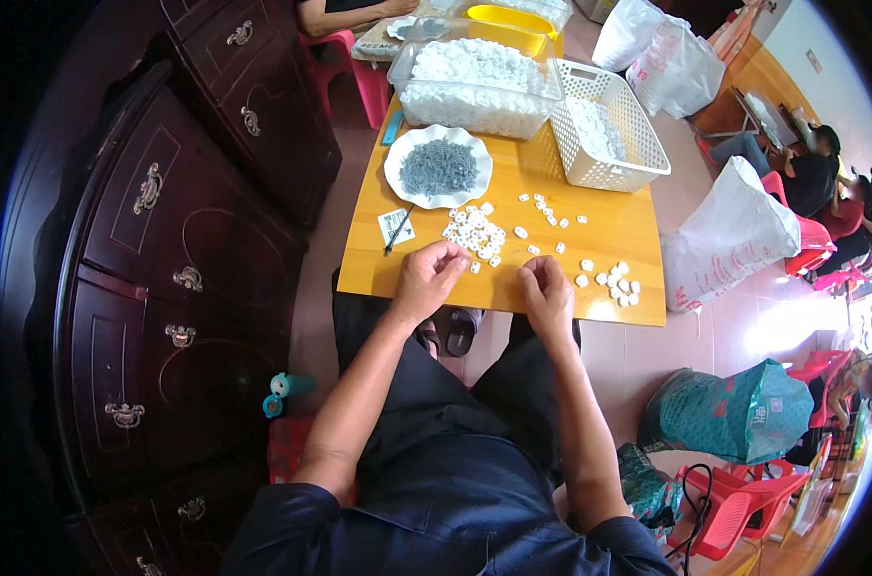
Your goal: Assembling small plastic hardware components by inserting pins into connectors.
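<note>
Head view, left hand point(429, 278) curled, right hand point(545, 288) curled, on table point(609, 226)

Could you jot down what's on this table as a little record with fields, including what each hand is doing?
Surface: yellow wooden table
Left hand: fingers curled at the table's near edge, beside a pile of small white pieces
Right hand: fingers curled at the near edge; whether it holds a piece cannot be told
Dish: white scalloped plate of small grey parts
Containers: clear tub and white basket, both holding white pieces
</note>
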A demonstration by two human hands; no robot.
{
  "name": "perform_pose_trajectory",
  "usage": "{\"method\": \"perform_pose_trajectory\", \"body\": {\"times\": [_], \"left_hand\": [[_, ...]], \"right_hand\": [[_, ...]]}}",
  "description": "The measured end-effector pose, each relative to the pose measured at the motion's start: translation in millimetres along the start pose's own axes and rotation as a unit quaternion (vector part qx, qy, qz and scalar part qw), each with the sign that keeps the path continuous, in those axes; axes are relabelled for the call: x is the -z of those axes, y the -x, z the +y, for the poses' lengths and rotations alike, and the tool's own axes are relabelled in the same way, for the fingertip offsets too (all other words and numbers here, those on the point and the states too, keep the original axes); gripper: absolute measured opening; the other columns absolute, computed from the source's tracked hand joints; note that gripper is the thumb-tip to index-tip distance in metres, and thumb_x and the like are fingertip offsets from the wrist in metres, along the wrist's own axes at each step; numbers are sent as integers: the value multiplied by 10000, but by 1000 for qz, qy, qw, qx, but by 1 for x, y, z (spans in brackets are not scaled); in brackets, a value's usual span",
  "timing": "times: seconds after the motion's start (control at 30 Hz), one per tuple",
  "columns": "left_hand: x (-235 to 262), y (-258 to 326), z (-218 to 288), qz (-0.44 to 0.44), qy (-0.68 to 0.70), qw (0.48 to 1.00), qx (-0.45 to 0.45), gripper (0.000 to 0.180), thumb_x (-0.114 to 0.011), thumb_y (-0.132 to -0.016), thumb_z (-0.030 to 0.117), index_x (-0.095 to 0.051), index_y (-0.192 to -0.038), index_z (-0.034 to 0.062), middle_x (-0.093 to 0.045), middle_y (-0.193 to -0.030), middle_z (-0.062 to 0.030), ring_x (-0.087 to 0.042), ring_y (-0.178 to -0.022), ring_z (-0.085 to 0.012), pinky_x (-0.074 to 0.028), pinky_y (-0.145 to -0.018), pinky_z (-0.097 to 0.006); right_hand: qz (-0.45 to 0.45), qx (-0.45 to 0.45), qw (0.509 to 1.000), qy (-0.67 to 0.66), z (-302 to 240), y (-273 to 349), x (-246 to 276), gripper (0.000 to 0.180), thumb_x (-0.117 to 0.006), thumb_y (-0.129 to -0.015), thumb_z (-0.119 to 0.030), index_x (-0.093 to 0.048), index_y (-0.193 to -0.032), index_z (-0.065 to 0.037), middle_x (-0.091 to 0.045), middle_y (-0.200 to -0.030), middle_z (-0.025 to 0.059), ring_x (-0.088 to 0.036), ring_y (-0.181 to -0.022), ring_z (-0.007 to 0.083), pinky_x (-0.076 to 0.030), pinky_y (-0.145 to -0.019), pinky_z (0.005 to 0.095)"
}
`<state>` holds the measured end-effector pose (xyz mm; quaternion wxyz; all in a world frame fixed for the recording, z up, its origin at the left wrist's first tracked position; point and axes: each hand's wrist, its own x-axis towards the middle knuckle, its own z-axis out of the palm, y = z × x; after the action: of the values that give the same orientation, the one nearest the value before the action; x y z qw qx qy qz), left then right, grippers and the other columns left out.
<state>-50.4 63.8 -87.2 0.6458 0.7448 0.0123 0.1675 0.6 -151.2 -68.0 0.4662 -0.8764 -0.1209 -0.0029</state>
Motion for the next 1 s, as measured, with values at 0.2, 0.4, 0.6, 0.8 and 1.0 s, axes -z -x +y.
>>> {"method": "perform_pose_trajectory", "body": {"times": [0.2, 0.4, 0.6, 0.8, 1.0], "left_hand": [[-16, 3, 27, -53, 41, 998, 18, 55, -654, -952, 29, -671, -948, -24, -670, -791, 3, -558, -688, -31, -461, -623, -215], [-25, 8, 37, -77, 22, 996, 25, 56, -671, -943, 38, -673, -957, -17, -668, -773, -3, -557, -671, -33, -463, -605, -226], [-27, 10, 42, -106, -8, 994, 23, 72, -675, -941, 46, -684, -963, -22, -685, -780, -25, -585, -672, -53, -490, -617, -243], [-27, 10, 41, -107, -30, 994, 8, 73, -675, -936, 42, -686, -967, -23, -706, -802, -52, -626, -696, -74, -512, -634, -254], [-26, 9, 42, -101, -37, 994, -23, 66, -670, -937, 35, -682, -959, -27, -714, -810, -69, -653, -704, -95, -530, -650, -267]], "right_hand": [[-10, -92, 931, -353, -10, 29, -14, 153, -636, -985, -72, -641, -1108, 19, -665, -975, 19, -608, -894, 106, -486, -821, 249], [-20, -110, 893, -435, -13, 42, -16, 157, -649, -973, -64, -635, -1114, 3, -664, -960, 22, -615, -880, 100, -500, -807, 253], [-15, -116, 893, -436, -19, 44, -14, 126, -650, -967, -59, -631, -1072, 9, -679, -953, 36, -628, -862, 101, -510, -792, 246], [-15, -113, 891, -439, -21, 45, -14, 138, -661, -963, -60, -632, -1074, 15, -690, -947, 39, -634, -844, 98, -510, -777, 235], [-14, -121, 891, -437, -18, 44, -15, 140, -668, -960, -64, -637, -1071, 17, -693, -934, 36, -631, -834, 91, -506, -766, 229]]}}
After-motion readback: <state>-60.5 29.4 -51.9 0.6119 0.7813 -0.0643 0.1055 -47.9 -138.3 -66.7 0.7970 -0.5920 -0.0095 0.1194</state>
